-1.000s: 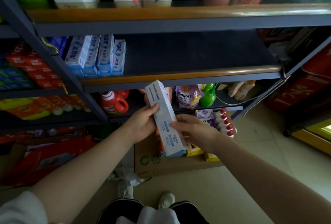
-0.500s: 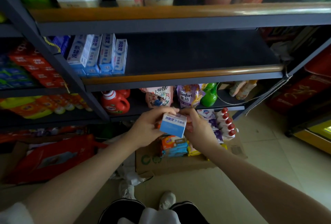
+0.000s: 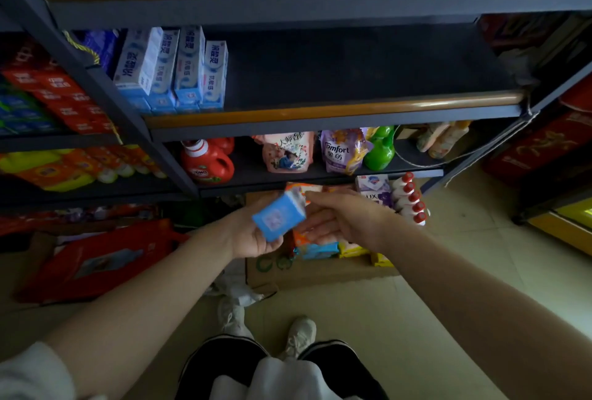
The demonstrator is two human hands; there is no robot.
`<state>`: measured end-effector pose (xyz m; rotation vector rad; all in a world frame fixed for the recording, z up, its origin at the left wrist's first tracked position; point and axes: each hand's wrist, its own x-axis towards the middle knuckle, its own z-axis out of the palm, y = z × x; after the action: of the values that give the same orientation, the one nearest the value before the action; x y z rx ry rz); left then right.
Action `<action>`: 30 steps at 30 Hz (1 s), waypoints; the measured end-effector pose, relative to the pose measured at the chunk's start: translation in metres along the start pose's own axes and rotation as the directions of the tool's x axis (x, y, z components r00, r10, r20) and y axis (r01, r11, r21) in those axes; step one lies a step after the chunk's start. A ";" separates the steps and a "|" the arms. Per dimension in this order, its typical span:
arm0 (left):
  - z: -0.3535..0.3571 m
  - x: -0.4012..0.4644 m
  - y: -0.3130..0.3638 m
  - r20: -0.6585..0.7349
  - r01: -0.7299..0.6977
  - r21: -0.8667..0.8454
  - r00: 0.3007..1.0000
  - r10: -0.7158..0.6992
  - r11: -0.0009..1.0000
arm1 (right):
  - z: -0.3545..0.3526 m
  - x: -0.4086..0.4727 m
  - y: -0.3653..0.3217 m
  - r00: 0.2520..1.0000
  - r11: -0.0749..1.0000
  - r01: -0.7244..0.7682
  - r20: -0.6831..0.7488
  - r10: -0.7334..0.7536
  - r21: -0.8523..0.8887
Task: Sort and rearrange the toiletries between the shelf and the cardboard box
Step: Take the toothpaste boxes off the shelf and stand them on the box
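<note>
My left hand (image 3: 248,234) holds a blue and white toothpaste box (image 3: 279,215) end-on toward me, blurred by motion, above the cardboard box (image 3: 307,273) on the floor. My right hand (image 3: 344,218) is beside it with fingers spread, touching or just off the toothpaste box's right side. The cardboard box holds several packs and red-capped white bottles (image 3: 410,199). On the middle shelf (image 3: 320,111), several matching toothpaste boxes (image 3: 179,69) stand upright at the left end; the remainder of that shelf is bare.
Red detergent jugs (image 3: 206,161), refill pouches (image 3: 288,151) and a green bottle (image 3: 381,146) fill the lower shelf. A red flat package (image 3: 96,258) lies on the floor at left. My shoes (image 3: 266,326) stand just behind the cardboard box.
The toothpaste box was turned from lengthwise to end-on, then tilted and lowered slightly. My right hand has opened and come off its grip while the left keeps hold.
</note>
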<state>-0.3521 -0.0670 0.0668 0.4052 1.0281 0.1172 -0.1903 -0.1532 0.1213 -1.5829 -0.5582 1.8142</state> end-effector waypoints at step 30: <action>-0.113 0.305 -0.036 -0.384 0.215 0.916 0.719 0.579 0.339 | -0.054 0.243 0.121 0.914 0.826 -0.054 -0.361 -0.185 -0.561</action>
<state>-0.2938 0.0167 -0.2446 1.7166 1.7402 -0.1563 -0.1739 -0.0691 -0.1420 -2.2253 -0.9973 1.2577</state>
